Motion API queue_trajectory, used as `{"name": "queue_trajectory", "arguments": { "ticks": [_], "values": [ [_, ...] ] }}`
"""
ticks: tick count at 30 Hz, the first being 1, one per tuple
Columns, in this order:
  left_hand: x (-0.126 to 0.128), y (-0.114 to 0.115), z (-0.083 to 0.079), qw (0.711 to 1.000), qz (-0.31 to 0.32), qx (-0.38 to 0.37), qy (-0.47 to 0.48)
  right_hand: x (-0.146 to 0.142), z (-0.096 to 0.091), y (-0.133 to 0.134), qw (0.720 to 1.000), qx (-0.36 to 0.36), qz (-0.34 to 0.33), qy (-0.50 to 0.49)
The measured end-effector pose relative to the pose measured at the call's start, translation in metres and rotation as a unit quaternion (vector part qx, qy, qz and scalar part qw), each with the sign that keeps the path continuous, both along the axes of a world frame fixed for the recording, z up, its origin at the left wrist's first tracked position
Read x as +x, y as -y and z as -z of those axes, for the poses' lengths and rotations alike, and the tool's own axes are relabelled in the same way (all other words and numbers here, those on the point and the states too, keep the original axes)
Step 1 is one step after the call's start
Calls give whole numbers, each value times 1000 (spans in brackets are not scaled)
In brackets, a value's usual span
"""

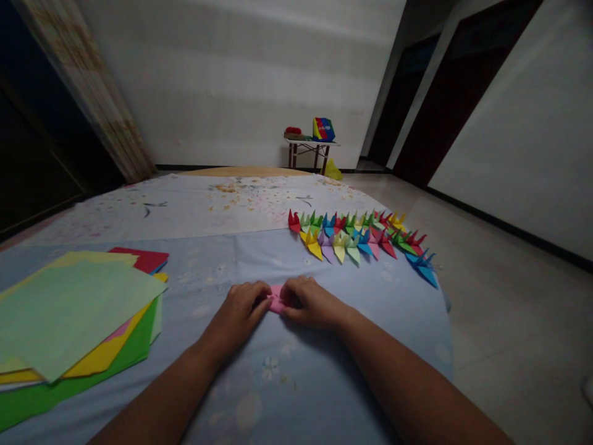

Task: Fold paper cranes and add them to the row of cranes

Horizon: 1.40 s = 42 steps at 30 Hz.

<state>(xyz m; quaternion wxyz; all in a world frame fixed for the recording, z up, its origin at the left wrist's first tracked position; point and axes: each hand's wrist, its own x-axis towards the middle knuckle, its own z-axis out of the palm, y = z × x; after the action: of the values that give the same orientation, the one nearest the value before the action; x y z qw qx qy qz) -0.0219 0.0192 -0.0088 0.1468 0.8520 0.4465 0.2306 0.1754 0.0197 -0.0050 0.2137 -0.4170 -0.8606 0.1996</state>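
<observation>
A small folded pink paper (277,301) lies on the light blue cloth (259,259), pinched from both sides. My left hand (241,312) presses its left edge with curled fingers. My right hand (309,301) covers its right part, fingers closed on it. Most of the pink paper is hidden under my fingers. Beyond my hands, several folded paper cranes (361,240) in many colours stand in two rows on the cloth.
A fanned stack of coloured paper sheets (74,315), light green on top, lies at the left. The cloth's right edge drops to a tiled floor (500,296). A small table (308,151) with coloured things stands by the far wall.
</observation>
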Motion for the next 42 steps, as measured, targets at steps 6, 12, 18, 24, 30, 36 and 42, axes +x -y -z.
{"name": "queue_trajectory", "arguments": {
  "ticks": [6,12,18,24,30,36,42],
  "values": [
    [-2,7,-6,994,56,46,-81,3,3,-2,999,-7,-32,-9],
    [7,26,-17,976,45,98,-188,3,4,-2,999,-14,-25,-17],
    [15,36,-19,972,33,65,-224,7,6,-6,998,-12,-45,-30],
    [17,39,-20,968,37,59,-240,12,9,-14,996,10,-59,-68],
    [18,44,-20,964,38,57,-255,17,10,-17,996,6,-71,-51],
    [20,45,-18,960,44,43,-272,20,10,-18,995,0,-90,-49],
    [20,47,-13,963,54,54,-260,19,10,-18,996,-4,-86,-38]
  ]
}}
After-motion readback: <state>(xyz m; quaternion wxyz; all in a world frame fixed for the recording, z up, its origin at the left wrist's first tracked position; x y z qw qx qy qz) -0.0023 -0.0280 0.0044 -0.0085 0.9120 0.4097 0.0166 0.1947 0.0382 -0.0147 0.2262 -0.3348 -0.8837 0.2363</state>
